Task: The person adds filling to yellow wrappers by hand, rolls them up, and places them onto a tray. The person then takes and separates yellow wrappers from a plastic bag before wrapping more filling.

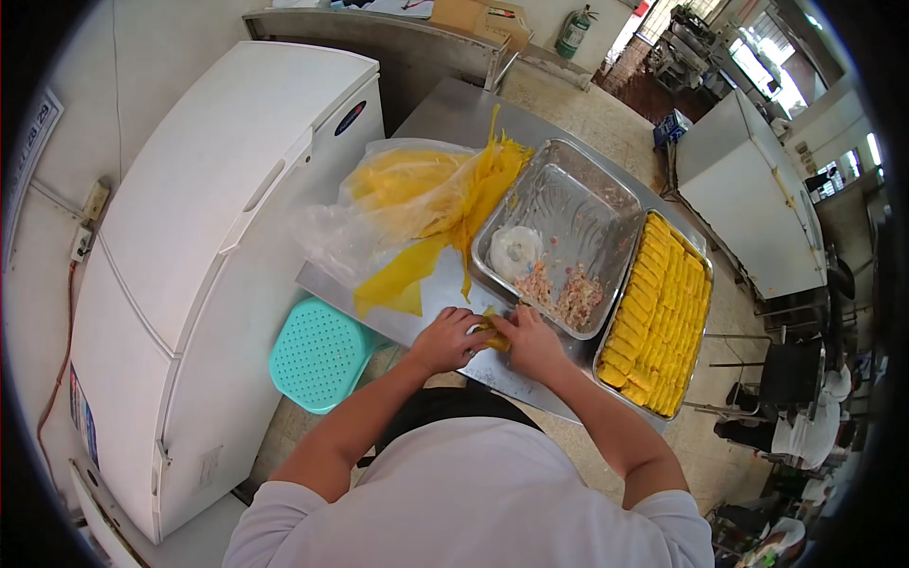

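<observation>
My left hand (449, 340) and my right hand (532, 343) meet at the table's near edge, fingers closed on a small yellow wrapper roll (494, 338). The fingers partly cover it. Just beyond them, a deep metal pan (578, 194) holds a pinkish chopped filling (579, 297) and a round whitish container (516, 251). Left of that pan, yellow wrapper sheets (402, 276) lie loose and spill from a clear plastic bag (331, 237). To the right, a metal tray (701, 367) is packed with rows of yellow rolls (655, 308).
Under everything is a steel table (431, 118). A white chest freezer (227, 161) stands at the left, with a turquoise stool (320, 355) beside it. Another white freezer (748, 189) and a black chair (791, 374) are at the right. People sit at the far lower right.
</observation>
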